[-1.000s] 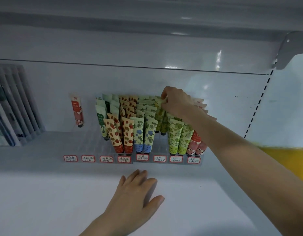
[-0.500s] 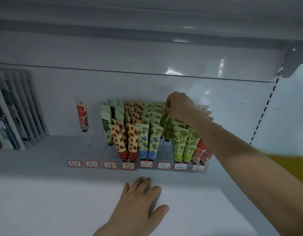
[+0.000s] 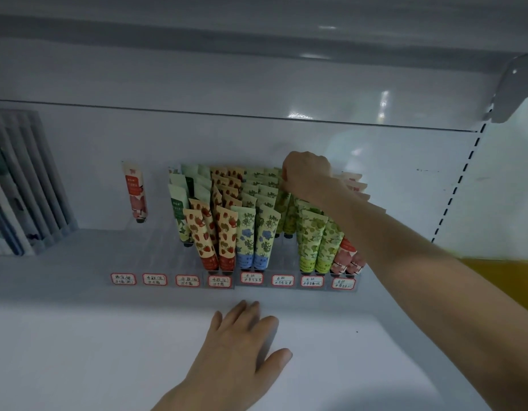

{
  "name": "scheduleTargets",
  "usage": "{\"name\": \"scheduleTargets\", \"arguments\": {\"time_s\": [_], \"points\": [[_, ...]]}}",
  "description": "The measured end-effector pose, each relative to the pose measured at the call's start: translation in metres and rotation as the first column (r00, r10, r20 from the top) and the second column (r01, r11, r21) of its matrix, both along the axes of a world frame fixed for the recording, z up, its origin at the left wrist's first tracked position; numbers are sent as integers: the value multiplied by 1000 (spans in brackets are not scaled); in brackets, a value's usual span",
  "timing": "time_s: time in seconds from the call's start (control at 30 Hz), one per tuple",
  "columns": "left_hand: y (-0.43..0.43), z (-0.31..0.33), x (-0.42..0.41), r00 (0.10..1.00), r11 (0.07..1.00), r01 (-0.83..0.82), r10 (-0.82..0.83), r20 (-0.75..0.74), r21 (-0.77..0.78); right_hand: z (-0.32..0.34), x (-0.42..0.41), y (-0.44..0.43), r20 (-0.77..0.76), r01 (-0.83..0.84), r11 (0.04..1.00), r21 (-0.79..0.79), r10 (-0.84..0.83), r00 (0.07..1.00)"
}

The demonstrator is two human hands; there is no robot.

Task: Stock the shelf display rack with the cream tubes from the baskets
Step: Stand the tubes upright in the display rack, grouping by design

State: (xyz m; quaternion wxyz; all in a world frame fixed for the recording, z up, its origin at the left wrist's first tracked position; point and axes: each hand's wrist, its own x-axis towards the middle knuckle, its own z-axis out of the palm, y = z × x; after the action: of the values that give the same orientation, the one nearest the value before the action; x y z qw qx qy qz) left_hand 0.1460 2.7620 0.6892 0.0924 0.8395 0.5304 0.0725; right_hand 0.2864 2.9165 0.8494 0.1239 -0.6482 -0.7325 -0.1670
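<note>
Nearest the camera, the left hand (image 3: pixel 239 351) lay flat on the white shelf (image 3: pixel 78 351), fingers straight and spread, holding nothing. Just past it, a strip of red-edged labels (image 3: pixel 282 280) ran along the front of the clear rack (image 3: pixel 156 256). The tubes (image 3: pixel 246 235) stood in lanes there, cap down and crimped end up, leaning back: strawberry print, blue flowers, green, then pink on the far right. The lanes at the left end looked mostly bare apart from a lone tube (image 3: pixel 135 194) at the very back, and the lane right of the blue ones had nothing at its front. No baskets in view.

Further back, the right hand (image 3: pixel 307 176) reached over the green rows to the rear of that lane, fingers curled down among the crimped tops. Honestly couldn't tell if it was pinching a tube or just nudging them, since the knuckles hid it.

My guess on handling: these are light, squishy in the body, and the plastic looks slick, so I'd pinch the stiff crimped end or just below it. They were packed tight, so a clumsy push could tip the neighbours.
</note>
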Motion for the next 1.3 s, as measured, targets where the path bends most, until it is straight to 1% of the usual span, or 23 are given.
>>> {"name": "scheduleTargets", "arguments": {"time_s": [0.07,0.13,0.2,0.27,0.37,0.43,0.53,0.63,0.77,0.83,0.93,1.03,1.07,1.17,1.2,1.3], "points": [[1,-1,0,1000,1000,-1,1,7,-1,0,0,-1,-13,-1,1000,0,1,1000],[1,-2,0,1000,1000,-9,9,20,-4,0,1,-2,-56,3,1000,-22,-4,998],[1,-2,0,999,1000,-11,11,30,1,0,4,-3,-147,-15,998,-56,7,989],[0,-1,-1,1000,1000,0,-1,30,18,0,8,-5,-268,-68,996,-60,50,962],[-2,2,-2,997,998,19,-23,71,59,-3,13,-11,-390,-113,993,44,122,913],[-3,3,-1,994,995,18,-29,109,95,-4,16,-15,-436,-126,984,129,170,884],[-1,-1,-1,985,975,24,-60,160,222,-6,13,-26,-478,-158,966,205,239,845],[-4,1,0,972,935,42,-120,202,352,-7,4,-44,-500,-210,953,219,295,815],[-9,12,-2,978,891,26,-116,173,453,-14,-3,-73,-485,-251,942,222,330,810],[-19,21,-3,978,893,15,-107,180,450,-18,-6,-88,-466,-265,940,215,337,818],[-31,29,-13,957,891,-11,-122,263,454,-24,-14,-116,-452,-261,947,190,320,833],[-47,32,-28,969,860,62,-174,175,507,-41,-28,-153,-458,-280,933,227,356,815],[-53,30,-35,966,835,69,-193,174,545,-47,-33,-168,-468,-282,929,241,366,804],[-82,25,-59,956,826,63,-210,203,560,-74,-53,-215,-519,-285,915,284,397,757],[-94,21,-69,946,819,49,-222,238,571,-85,-61,-231,-546,-278,911,305,406,733],[-132,1,-101,902,840,-5,-231,366,542,-121,-84,-279,-623,-234,899,371,428,655]]}}
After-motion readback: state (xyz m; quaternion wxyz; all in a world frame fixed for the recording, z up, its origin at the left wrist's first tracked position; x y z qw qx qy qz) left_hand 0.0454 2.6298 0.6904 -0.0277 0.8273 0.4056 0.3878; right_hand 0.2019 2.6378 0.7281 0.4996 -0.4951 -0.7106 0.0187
